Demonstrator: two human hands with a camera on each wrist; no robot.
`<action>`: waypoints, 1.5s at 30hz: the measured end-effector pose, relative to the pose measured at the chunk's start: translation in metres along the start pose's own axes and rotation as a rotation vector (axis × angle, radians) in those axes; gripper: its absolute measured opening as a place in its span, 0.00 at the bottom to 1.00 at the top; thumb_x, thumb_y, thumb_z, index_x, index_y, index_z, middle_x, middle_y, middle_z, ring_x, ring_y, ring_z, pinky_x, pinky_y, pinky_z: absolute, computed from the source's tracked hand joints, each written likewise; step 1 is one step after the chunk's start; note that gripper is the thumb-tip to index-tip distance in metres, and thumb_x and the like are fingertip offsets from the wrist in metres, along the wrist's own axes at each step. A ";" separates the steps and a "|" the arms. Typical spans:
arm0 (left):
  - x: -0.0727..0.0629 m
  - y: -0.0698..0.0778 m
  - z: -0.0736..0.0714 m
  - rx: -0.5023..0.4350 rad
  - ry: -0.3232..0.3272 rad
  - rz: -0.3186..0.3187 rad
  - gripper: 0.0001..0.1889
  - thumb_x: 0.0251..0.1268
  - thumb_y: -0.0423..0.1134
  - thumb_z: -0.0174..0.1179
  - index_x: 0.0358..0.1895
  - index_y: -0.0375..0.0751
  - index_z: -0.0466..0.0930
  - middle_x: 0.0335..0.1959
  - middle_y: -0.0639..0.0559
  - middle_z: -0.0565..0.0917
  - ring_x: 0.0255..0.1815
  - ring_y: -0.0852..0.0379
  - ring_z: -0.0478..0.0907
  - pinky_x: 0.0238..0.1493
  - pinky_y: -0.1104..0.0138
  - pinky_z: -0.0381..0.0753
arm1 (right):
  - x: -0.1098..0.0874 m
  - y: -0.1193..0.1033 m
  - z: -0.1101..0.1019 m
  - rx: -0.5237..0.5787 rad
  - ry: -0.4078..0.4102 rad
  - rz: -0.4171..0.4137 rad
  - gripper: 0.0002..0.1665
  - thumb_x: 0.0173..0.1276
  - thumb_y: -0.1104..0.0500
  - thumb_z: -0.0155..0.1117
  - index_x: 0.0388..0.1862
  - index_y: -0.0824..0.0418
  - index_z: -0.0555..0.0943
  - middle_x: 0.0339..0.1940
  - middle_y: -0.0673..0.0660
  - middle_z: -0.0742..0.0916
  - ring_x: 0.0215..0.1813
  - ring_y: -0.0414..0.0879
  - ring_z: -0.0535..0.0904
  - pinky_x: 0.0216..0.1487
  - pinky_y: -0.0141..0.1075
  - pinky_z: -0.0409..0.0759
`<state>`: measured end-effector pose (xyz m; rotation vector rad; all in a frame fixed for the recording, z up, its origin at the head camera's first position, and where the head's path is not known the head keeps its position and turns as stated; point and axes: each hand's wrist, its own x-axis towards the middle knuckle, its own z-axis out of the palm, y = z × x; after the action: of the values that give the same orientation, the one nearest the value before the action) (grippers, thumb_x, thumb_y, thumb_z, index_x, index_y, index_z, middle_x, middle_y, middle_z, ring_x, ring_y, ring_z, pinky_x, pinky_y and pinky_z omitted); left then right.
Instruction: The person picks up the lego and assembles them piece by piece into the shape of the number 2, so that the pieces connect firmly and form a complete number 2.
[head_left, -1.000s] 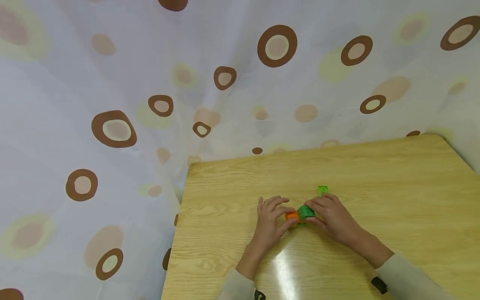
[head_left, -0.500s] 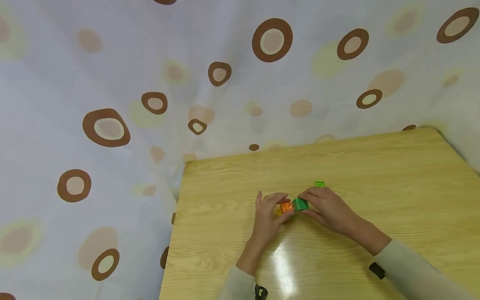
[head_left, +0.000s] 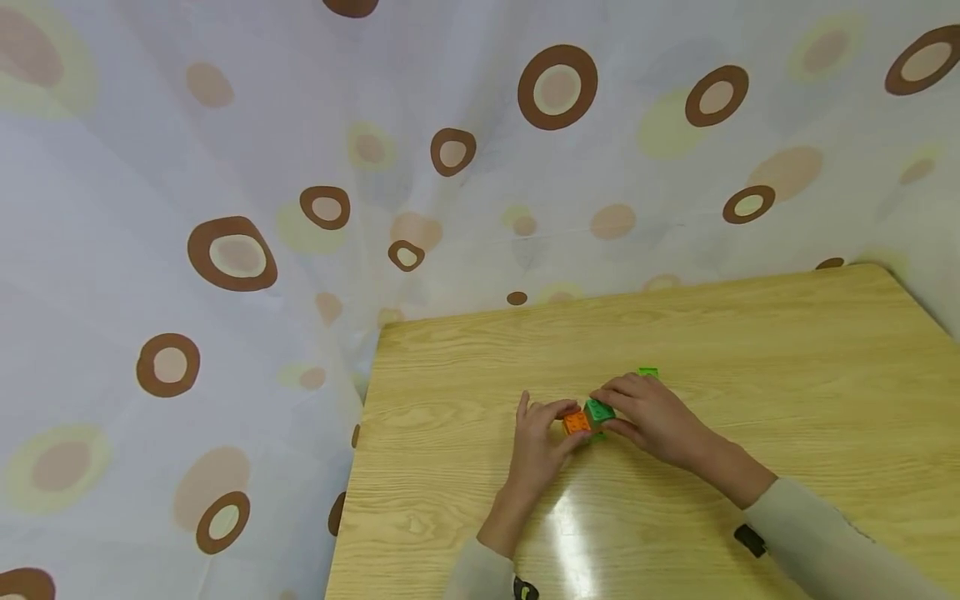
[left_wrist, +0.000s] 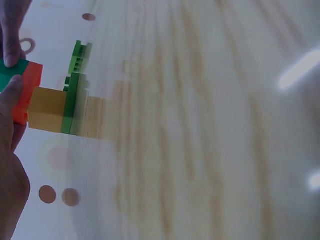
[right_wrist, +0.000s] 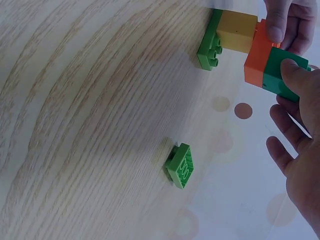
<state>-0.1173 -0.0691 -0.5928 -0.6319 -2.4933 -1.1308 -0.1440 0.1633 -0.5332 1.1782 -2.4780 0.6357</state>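
My left hand (head_left: pixel 536 446) pinches an orange toy building brick (head_left: pixel 577 422) between thumb and fingers. My right hand (head_left: pixel 660 421) grips a dark green brick (head_left: pixel 599 411) at the orange brick's right end, its studs showing from above. In the right wrist view the dark green brick (right_wrist: pixel 280 70) sits against the orange brick (right_wrist: pixel 260 52), partly over it. Below the orange brick, a yellow brick (right_wrist: pixel 237 30) stands on a flat green base brick (right_wrist: pixel 209 42) with bare studs at one end. That base rests on the table.
A small light green brick (right_wrist: pixel 181 166) lies on the wooden table (head_left: pixel 450 483) beyond my right hand, its hollow underside showing. A patterned cloth wall (head_left: pixel 480 192) borders the table's back and left edges.
The dark green brick has turned from a steep tilt to nearly level and shifted slightly left beside the orange brick. The orange brick's studs now show from above. Both hands keep their holds.
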 end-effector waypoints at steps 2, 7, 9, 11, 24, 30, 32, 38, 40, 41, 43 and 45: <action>-0.001 -0.001 0.000 -0.001 0.008 -0.002 0.26 0.56 0.43 0.79 0.59 0.42 0.86 0.53 0.58 0.90 0.53 0.63 0.83 0.81 0.39 0.55 | 0.001 -0.001 0.001 -0.001 -0.001 0.001 0.28 0.57 0.61 0.85 0.56 0.65 0.87 0.51 0.57 0.88 0.53 0.55 0.85 0.51 0.57 0.85; -0.003 -0.001 0.001 -0.029 0.047 0.019 0.25 0.56 0.41 0.78 0.58 0.40 0.86 0.52 0.56 0.90 0.52 0.62 0.85 0.80 0.38 0.56 | 0.002 -0.003 0.001 0.002 0.003 0.001 0.29 0.55 0.62 0.85 0.56 0.65 0.87 0.51 0.57 0.88 0.53 0.55 0.85 0.51 0.58 0.85; -0.005 -0.001 0.001 -0.045 0.064 0.024 0.25 0.57 0.41 0.78 0.58 0.40 0.86 0.52 0.55 0.90 0.52 0.61 0.86 0.80 0.39 0.57 | 0.003 -0.004 0.001 0.001 -0.001 -0.003 0.29 0.55 0.62 0.85 0.56 0.65 0.87 0.51 0.57 0.88 0.53 0.55 0.85 0.51 0.58 0.85; -0.007 -0.001 0.002 -0.057 0.081 0.028 0.24 0.58 0.41 0.78 0.58 0.40 0.85 0.52 0.54 0.90 0.52 0.61 0.86 0.80 0.39 0.58 | 0.004 -0.004 0.001 -0.001 -0.008 -0.006 0.29 0.55 0.62 0.85 0.57 0.65 0.87 0.51 0.57 0.88 0.53 0.55 0.84 0.51 0.57 0.85; -0.008 0.000 0.003 -0.088 0.101 0.013 0.24 0.56 0.37 0.79 0.58 0.41 0.85 0.52 0.54 0.90 0.53 0.61 0.86 0.80 0.42 0.59 | 0.007 -0.006 -0.001 0.000 -0.011 -0.002 0.30 0.56 0.62 0.85 0.57 0.65 0.87 0.51 0.57 0.88 0.53 0.54 0.84 0.50 0.56 0.85; -0.009 -0.002 0.005 -0.089 0.099 0.008 0.24 0.57 0.39 0.79 0.58 0.42 0.86 0.52 0.55 0.90 0.53 0.63 0.86 0.80 0.43 0.60 | 0.007 -0.007 -0.001 -0.015 -0.017 -0.001 0.30 0.54 0.62 0.86 0.57 0.65 0.87 0.50 0.57 0.88 0.52 0.55 0.84 0.49 0.54 0.85; -0.009 -0.002 0.005 -0.086 0.104 0.014 0.24 0.57 0.39 0.78 0.58 0.42 0.86 0.52 0.55 0.90 0.52 0.62 0.86 0.79 0.42 0.61 | 0.007 -0.008 -0.001 -0.018 -0.017 -0.002 0.30 0.54 0.61 0.86 0.57 0.65 0.87 0.50 0.57 0.88 0.52 0.55 0.84 0.49 0.54 0.85; -0.008 0.000 0.003 -0.090 0.102 0.014 0.22 0.58 0.38 0.78 0.57 0.40 0.88 0.51 0.53 0.91 0.53 0.62 0.87 0.79 0.40 0.62 | 0.009 -0.009 -0.001 -0.019 -0.019 0.002 0.30 0.55 0.61 0.86 0.57 0.65 0.87 0.51 0.57 0.88 0.51 0.55 0.83 0.49 0.53 0.85; -0.007 0.002 0.002 -0.087 0.099 0.006 0.22 0.58 0.38 0.78 0.57 0.40 0.88 0.51 0.53 0.91 0.52 0.62 0.87 0.79 0.41 0.62 | 0.009 -0.009 -0.001 -0.020 -0.020 0.004 0.30 0.55 0.61 0.85 0.57 0.66 0.87 0.51 0.58 0.88 0.51 0.55 0.83 0.49 0.54 0.85; -0.007 0.002 0.002 -0.083 0.099 0.004 0.22 0.58 0.39 0.78 0.57 0.40 0.88 0.51 0.53 0.91 0.52 0.62 0.87 0.79 0.42 0.63 | 0.009 -0.009 -0.001 -0.020 -0.021 0.005 0.30 0.55 0.62 0.85 0.57 0.66 0.87 0.51 0.58 0.88 0.51 0.55 0.83 0.49 0.54 0.85; -0.007 0.003 0.002 -0.074 0.099 0.002 0.22 0.58 0.39 0.78 0.56 0.40 0.88 0.50 0.53 0.91 0.52 0.62 0.87 0.78 0.42 0.64 | 0.009 -0.009 -0.001 -0.021 -0.022 0.006 0.30 0.56 0.62 0.85 0.57 0.66 0.87 0.51 0.58 0.88 0.51 0.55 0.83 0.50 0.54 0.85; -0.007 0.003 0.002 -0.076 0.089 -0.010 0.22 0.59 0.39 0.78 0.56 0.40 0.88 0.50 0.53 0.91 0.52 0.62 0.87 0.79 0.43 0.64 | 0.010 -0.009 -0.001 -0.021 -0.022 0.005 0.29 0.56 0.61 0.85 0.58 0.66 0.87 0.51 0.58 0.88 0.51 0.55 0.83 0.50 0.53 0.85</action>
<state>-0.1104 -0.0681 -0.5955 -0.5773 -2.3910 -1.2343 -0.1425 0.1524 -0.5254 1.1774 -2.5001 0.5995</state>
